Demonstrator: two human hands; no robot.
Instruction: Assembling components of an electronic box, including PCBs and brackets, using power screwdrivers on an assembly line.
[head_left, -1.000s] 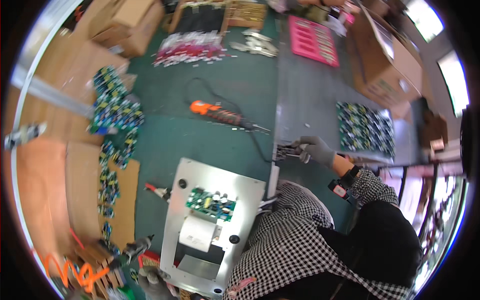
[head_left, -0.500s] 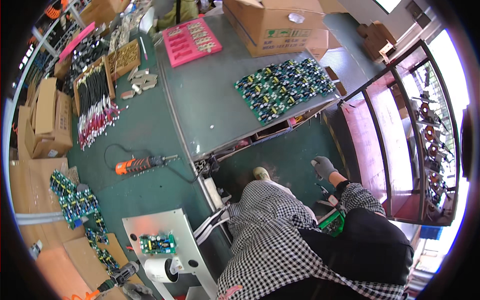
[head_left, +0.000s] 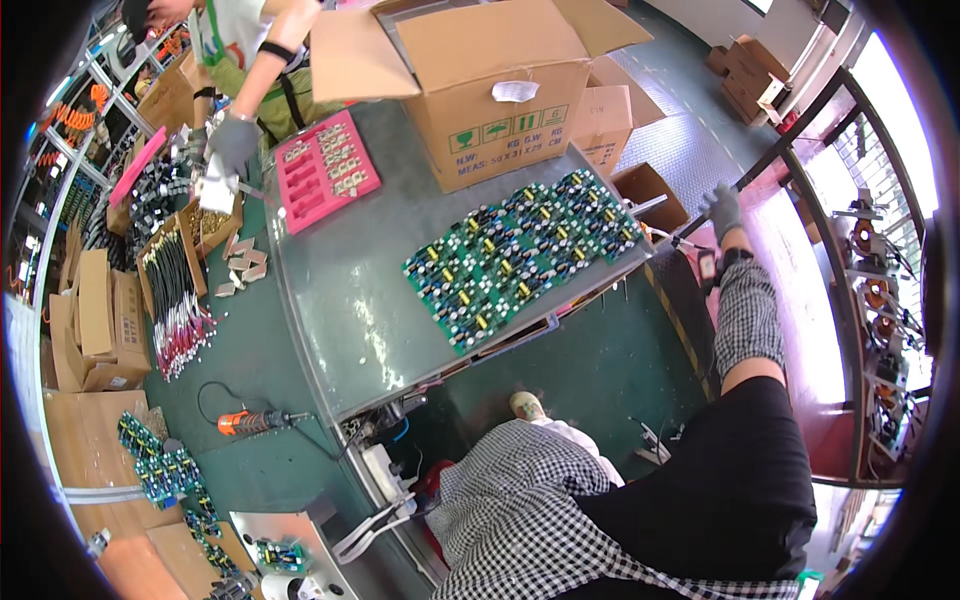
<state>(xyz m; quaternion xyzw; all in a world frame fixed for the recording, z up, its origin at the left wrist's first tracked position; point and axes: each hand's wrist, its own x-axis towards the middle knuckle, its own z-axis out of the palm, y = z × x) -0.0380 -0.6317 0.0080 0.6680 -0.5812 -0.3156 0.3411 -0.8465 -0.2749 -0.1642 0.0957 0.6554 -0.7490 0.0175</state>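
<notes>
My right hand (head_left: 722, 212), in a grey glove, is stretched out at the right, past the corner of the grey worktable (head_left: 345, 325). Its fingers look spread, and I see nothing in them. A small dark-edged object (head_left: 707, 266) is beside the wrist. Nearest to this hand on the table lies a panel of green circuit boards (head_left: 525, 255) crowded with parts. My left hand is out of view. At the lower left, a power drill (head_left: 232, 587) shows partly, by a metal plate (head_left: 290, 525) carrying a green board (head_left: 280, 553) and a white cylinder (head_left: 290, 588).
A co-worker's gloved hand (head_left: 235, 142) holds a pale metallic piece near a pink tray (head_left: 325, 172). A large carton (head_left: 500, 110) stands behind the panel. An orange-handled tool (head_left: 250, 422) and a box of cables (head_left: 178, 290) lie on the left bench. A framed rack (head_left: 850, 400) rises at right.
My right hand has moved from low beside the table up to beyond its far right corner. The view has shifted; my left glove is gone from it, and a co-worker's arms have appeared at upper left.
</notes>
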